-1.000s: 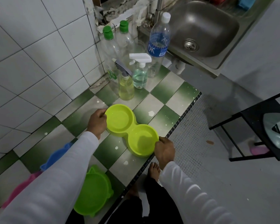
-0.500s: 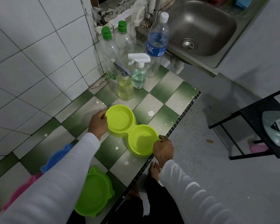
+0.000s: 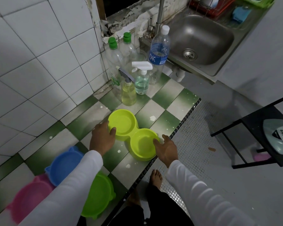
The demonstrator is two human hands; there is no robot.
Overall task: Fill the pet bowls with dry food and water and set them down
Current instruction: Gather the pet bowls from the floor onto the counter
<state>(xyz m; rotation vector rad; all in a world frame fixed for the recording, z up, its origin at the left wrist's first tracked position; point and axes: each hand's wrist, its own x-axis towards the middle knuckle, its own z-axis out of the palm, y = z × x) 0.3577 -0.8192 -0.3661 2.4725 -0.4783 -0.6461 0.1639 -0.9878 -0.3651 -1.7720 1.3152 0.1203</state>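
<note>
Hands flank an empty double bowl on the checkered bench

Working from the left: pink bowl, blue bowl and green bowl sit grouped at the near end of the bench, partly hidden by the left sleeve. Next comes the left hand, its grip loose, fingers lying on the rim of the double bowl at its far cup, thumb on the lip, not clearly clamped. The double bowl lies diagonally, long axis running from far-left to near-right, near cup just at the bench edge, both cups dry. The right hand is spread and relaxed, fingertips touching the near cup's rim, gripping nothing. Both hands sit at opposite ends of that axis, so either could lift; the water bottle and sink lie beyond, to the right, nearer the right hand.
</note>
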